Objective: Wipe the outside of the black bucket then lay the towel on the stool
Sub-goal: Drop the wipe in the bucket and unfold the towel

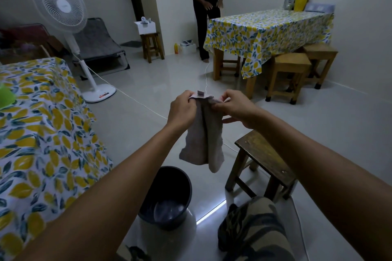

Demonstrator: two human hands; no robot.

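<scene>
A small pale grey towel [203,140] hangs in the air in front of me, held by its top edge. My left hand [183,109] pinches the left corner and my right hand [233,106] pinches the right corner, both at chest height. The black bucket [169,195] stands upright on the floor below the towel, partly hidden by my left forearm. A dark wooden stool [263,154] stands on the floor just right of the bucket, under my right forearm, with nothing on its seat.
A table with a lemon-print cloth [42,133] is close on my left. A white standing fan [63,17] and its cable cross the floor ahead. A person in black [205,6] stands by a second lemon-cloth table [267,29] with wooden stools [288,74].
</scene>
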